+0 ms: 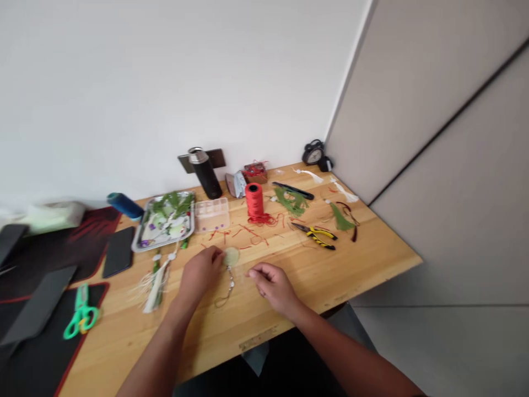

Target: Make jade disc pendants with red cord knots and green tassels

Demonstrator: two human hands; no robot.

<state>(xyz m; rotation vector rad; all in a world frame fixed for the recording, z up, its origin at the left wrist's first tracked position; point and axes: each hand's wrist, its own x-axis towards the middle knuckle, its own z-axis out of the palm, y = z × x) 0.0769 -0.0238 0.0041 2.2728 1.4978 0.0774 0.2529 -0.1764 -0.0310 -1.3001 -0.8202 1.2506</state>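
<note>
My left hand (pixel 204 271) is closed, its thumb and fingertips at the edge of a pale green round pendant (pixel 232 256). A beaded strap (pixel 231 280) hangs from the pendant and ends in a thin loop on the wooden table. To the right, my right hand (pixel 273 285) is closed in a pinch just above the table. Whatever lies between its fingertips is too small and blurred to name. Short red thread scraps (pixel 253 234) lie beyond both hands, near a spool of red thread (pixel 254 201).
Pliers (pixel 316 235), a utility knife (pixel 293 191) and green tassels (pixel 341 216) lie to the right. At the left are a metal tray (pixel 165 241), a white tassel (pixel 156 289), green scissors (pixel 81 314) and a phone (pixel 118 252). Behind stand a black flask (pixel 206 175) and a clear box (pixel 212 214).
</note>
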